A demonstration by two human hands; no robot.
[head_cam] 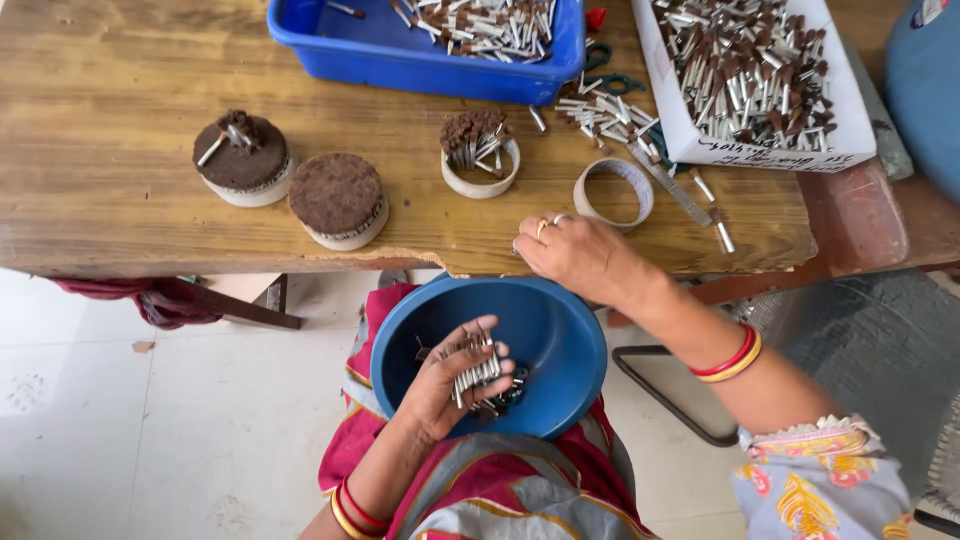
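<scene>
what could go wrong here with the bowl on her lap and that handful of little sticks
1. The blue bowl sits on the lap with neither hand gripping its rim; a leg shift could tip it.
2. The left hand holds a loose bundle of small metal sticks in its fingers; some may slip out.
3. Loose sticks lie near the wooden table's front edge and could roll off.
</scene>
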